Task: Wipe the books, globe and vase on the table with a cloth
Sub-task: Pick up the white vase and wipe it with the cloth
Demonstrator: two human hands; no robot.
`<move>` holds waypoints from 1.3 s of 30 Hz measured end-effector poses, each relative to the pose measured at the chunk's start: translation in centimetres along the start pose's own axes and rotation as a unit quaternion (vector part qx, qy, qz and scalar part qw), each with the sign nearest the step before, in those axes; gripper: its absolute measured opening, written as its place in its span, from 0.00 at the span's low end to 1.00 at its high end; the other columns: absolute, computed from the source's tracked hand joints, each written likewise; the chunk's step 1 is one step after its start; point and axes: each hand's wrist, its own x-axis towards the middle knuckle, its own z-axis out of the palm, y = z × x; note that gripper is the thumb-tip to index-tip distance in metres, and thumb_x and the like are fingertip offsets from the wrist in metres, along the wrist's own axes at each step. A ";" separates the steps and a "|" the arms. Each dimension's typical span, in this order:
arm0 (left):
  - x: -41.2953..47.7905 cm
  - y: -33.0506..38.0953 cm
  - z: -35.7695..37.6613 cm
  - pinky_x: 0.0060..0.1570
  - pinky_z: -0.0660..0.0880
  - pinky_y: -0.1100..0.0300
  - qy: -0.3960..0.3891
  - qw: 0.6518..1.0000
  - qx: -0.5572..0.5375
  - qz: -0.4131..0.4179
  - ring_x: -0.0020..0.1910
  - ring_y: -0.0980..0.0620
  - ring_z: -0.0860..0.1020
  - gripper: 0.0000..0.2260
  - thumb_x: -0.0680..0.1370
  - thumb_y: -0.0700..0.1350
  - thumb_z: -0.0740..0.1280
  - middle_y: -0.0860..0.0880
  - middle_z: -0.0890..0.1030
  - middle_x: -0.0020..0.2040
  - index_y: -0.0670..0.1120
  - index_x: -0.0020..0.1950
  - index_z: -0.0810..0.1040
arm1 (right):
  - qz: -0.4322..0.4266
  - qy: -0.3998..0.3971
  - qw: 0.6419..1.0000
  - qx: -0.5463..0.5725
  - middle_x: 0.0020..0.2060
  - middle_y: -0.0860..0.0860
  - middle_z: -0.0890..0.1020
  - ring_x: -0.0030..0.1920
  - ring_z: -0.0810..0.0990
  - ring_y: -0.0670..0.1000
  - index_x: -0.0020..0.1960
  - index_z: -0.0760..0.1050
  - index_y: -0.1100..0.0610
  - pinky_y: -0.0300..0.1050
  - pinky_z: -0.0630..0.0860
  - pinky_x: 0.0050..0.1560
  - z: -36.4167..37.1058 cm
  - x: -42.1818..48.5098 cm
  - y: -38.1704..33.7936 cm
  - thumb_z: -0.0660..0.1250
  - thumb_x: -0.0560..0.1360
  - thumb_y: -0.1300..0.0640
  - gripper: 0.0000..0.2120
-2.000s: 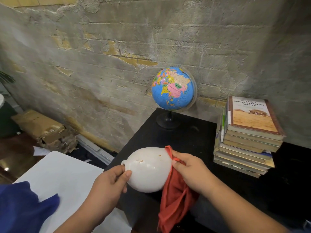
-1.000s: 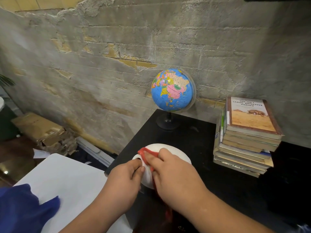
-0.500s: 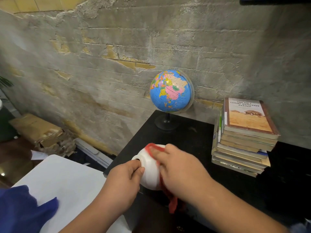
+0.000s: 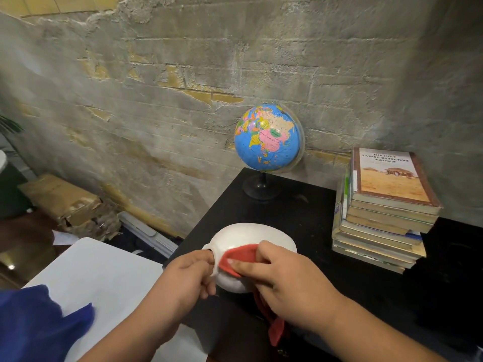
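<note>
wall (image 4: pixel 183 61): rough grey plaster with patches of yellow brick showing through; fills the whole far side.
table (image 4: pixel 313 220): black top in the right half of the scene, far edge against the wall; carries the globe and the books.
white surface (image 4: pixel 104 270): flat and pale, at near left, just beside the left edge of the table.
blue fabric (image 4: pixel 34 325): dark blue, in the near left corner, covering a part of the white surface.
books (image 4: pixel 384 212): one stack lying flat at far right on the table, well apart from the vase; sandy top cover with the words "THE NO 1 LADIES DETECTIVE AGENCY".
cardboard box (image 4: pixel 57 197): brown and worn, on the floor at far left, close to the wall.
globe (image 4: pixel 269 138): blue with coloured countries, upright on a round black foot at the far left corner of the table; not touched by any hand.
right hand (image 4: pixel 290 286): on the near right side of the vase, fingers curled over the cloth and pressing it on the white body.
left hand (image 4: pixel 188 280): wrapped round the narrow neck end of the vase, on its left.
vase (image 4: pixel 245 235): white and round, lying on its side with the mouth to the left, between both hands over the near left part of the table; cannot tell whether it rests on the top.
cloth (image 4: pixel 240 257): red, pinned between the right fingers and the vase; loose end hanging under the right palm.
</note>
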 end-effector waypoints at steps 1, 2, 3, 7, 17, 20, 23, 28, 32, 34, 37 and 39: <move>0.0 0.0 0.0 0.36 0.67 0.58 0.004 1.000 -0.008 -0.003 0.32 0.46 0.71 0.14 0.76 0.33 0.55 0.43 0.75 0.28 0.38 0.44 0.80 | 0.020 0.009 0.999 0.030 0.44 0.39 0.63 0.42 0.67 0.41 0.69 0.61 0.30 0.33 0.67 0.40 0.3 -0.4 0.4 0.54 0.77 0.46 0.22; 0.1 0.0 0.0 0.35 0.68 0.58 0.007 1.000 -0.015 -0.005 0.32 0.46 0.71 0.13 0.76 0.34 0.55 0.43 0.75 0.28 0.38 0.45 0.80 | 0.048 0.034 0.996 0.061 0.45 0.38 0.65 0.44 0.69 0.41 0.70 0.61 0.29 0.31 0.69 0.44 0.6 -0.6 0.7 0.54 0.78 0.45 0.22; 0.2 0.0 0.1 0.35 0.68 0.57 0.010 1.000 -0.025 -0.008 0.32 0.46 0.71 0.13 0.77 0.35 0.55 0.42 0.75 0.28 0.38 0.45 0.80 | 0.075 0.058 0.992 0.080 0.47 0.39 0.65 0.47 0.70 0.42 0.70 0.58 0.29 0.32 0.71 0.48 0.9 -0.5 0.8 0.54 0.79 0.46 0.22; 0.2 0.8 0.5 0.32 0.67 0.57 0.010 0.994 -0.109 -0.021 0.30 0.47 0.70 0.11 0.78 0.37 0.57 0.41 0.74 0.29 0.37 0.40 0.76 | 0.047 0.062 0.997 -0.002 0.47 0.45 0.68 0.45 0.74 0.48 0.72 0.58 0.33 0.38 0.68 0.36 0.8 0.8 -1.4 0.55 0.77 0.50 0.25; 0.6 -1.3 0.0 0.39 0.69 0.55 0.035 0.999 -0.039 -0.017 0.30 0.51 0.69 0.15 0.81 0.47 0.59 0.45 0.74 0.28 0.38 0.45 0.78 | 0.208 0.137 0.945 0.212 0.47 0.36 0.67 0.52 0.71 0.42 0.65 0.48 0.20 0.29 0.68 0.53 4.0 -0.9 3.2 0.57 0.81 0.51 0.29; 0.5 -1.7 0.2 0.38 0.72 0.57 0.069 0.994 0.075 0.041 0.30 0.52 0.72 0.15 0.81 0.48 0.59 0.47 0.77 0.27 0.42 0.41 0.78 | 0.146 0.110 0.970 0.163 0.49 0.38 0.65 0.53 0.71 0.44 0.71 0.51 0.27 0.36 0.71 0.56 3.0 -0.1 1.1 0.56 0.81 0.48 0.25; 0.3 -1.8 0.1 0.39 0.73 0.58 0.084 0.980 0.152 0.100 0.31 0.54 0.75 0.13 0.80 0.47 0.60 0.48 0.79 0.29 0.47 0.38 0.77 | 0.094 0.108 0.975 0.171 0.46 0.38 0.65 0.51 0.71 0.43 0.71 0.55 0.28 0.36 0.70 0.54 3.2 -0.2 -0.2 0.57 0.81 0.47 0.23; -0.2 -2.3 -0.9 0.38 0.73 0.64 0.057 0.971 0.198 0.122 0.34 0.56 0.76 0.09 0.79 0.49 0.62 0.48 0.79 0.33 0.52 0.40 0.78 | 0.277 0.143 0.908 0.279 0.49 0.42 0.72 0.58 0.74 0.47 0.64 0.55 0.26 0.30 0.65 0.51 4.0 -0.7 3.4 0.58 0.81 0.53 0.24; 0.2 -2.0 -0.7 0.39 0.73 0.58 0.078 0.996 0.040 0.019 0.37 0.50 0.74 0.11 0.80 0.50 0.61 0.43 0.80 0.36 0.47 0.44 0.79 | 0.147 0.082 0.952 0.257 0.47 0.37 0.71 0.53 0.73 0.40 0.66 0.59 0.24 0.32 0.68 0.58 4.3 -1.4 0.7 0.61 0.80 0.50 0.25; 0.5 -2.3 -0.7 0.40 0.74 0.60 0.090 0.994 0.057 0.024 0.37 0.50 0.74 0.10 0.80 0.49 0.61 0.44 0.80 0.37 0.49 0.44 0.79 | 0.138 0.095 0.949 0.268 0.47 0.36 0.71 0.52 0.74 0.40 0.67 0.62 0.27 0.31 0.68 0.58 5.0 -1.6 0.3 0.61 0.80 0.51 0.24; 0.6 -2.8 -1.0 0.38 0.72 0.63 0.087 0.992 0.081 0.047 0.37 0.52 0.75 0.09 0.80 0.49 0.61 0.45 0.80 0.36 0.50 0.44 0.79 | 0.265 0.162 0.901 0.303 0.47 0.40 0.74 0.53 0.75 0.43 0.68 0.61 0.29 0.29 0.65 0.55 6.0 -1.7 3.1 0.61 0.80 0.55 0.25; 0.7 -3.0 -1.2 0.38 0.71 0.65 0.085 0.989 0.107 0.053 0.38 0.51 0.76 0.09 0.80 0.48 0.61 0.45 0.80 0.36 0.50 0.44 0.79 | 0.364 0.145 0.864 0.316 0.53 0.47 0.75 0.57 0.75 0.47 0.70 0.60 0.34 0.33 0.65 0.56 6.2 -1.7 4.6 0.59 0.81 0.55 0.23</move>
